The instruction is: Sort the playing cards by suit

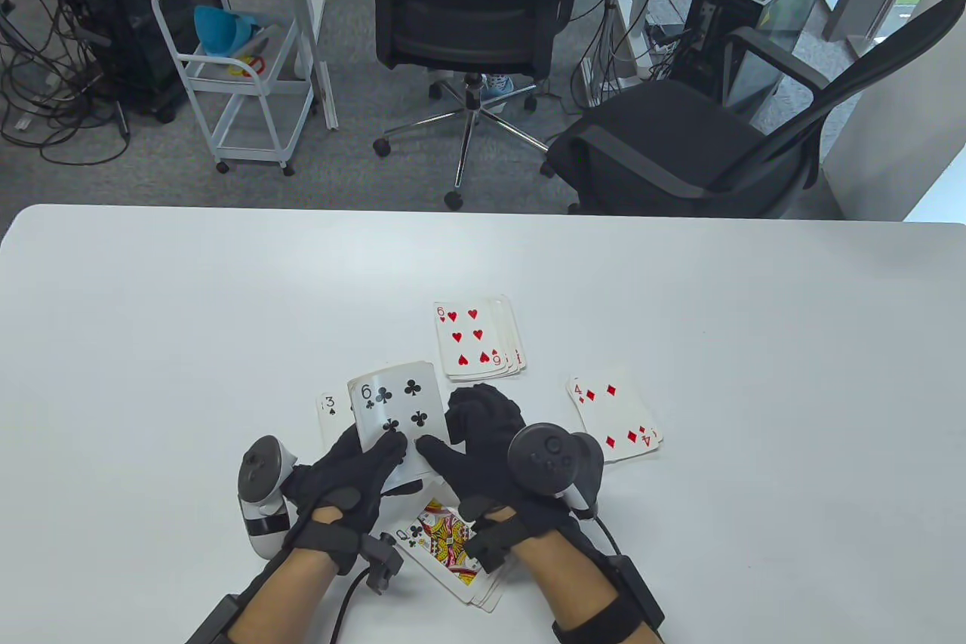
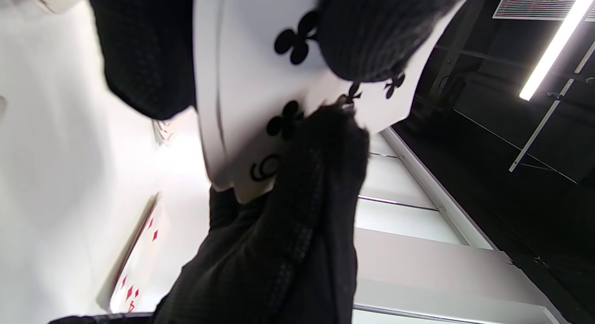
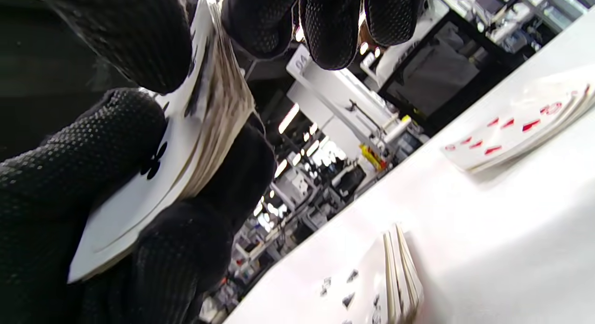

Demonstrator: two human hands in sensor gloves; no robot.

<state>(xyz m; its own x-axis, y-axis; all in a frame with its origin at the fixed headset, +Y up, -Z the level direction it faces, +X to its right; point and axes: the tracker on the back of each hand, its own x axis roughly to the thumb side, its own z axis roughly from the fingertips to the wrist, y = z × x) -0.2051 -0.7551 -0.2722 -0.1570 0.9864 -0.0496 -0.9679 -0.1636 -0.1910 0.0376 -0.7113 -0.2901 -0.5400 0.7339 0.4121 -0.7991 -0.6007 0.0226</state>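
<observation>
A queen-of-clubs pile (image 1: 447, 540) lies face up at the near edge of the table (image 1: 151, 312), partly under the two wrists. Just above it both gloved hands share the deck (image 1: 398, 414), raised off the table with a six of clubs on its face. The left hand (image 1: 349, 476) cradles the deck from below, fingers curled up around its lower edge and thumb across the face (the left wrist view shows the glove (image 2: 148, 49) wrapping the card's side). The right hand (image 1: 483, 440) meets it from the right, thumb pressed on the six of clubs and fingers curled behind the deck, pinching the top card. To the left of the deck, touching the table, a spade pile (image 1: 330, 417) shows a three. Beyond the hands lies a heart pile (image 1: 474, 342) topped by a six, slightly fanned. To the right, well apart from the hearts, sits a diamond pile (image 1: 615, 421) with a four uppermost.
</observation>
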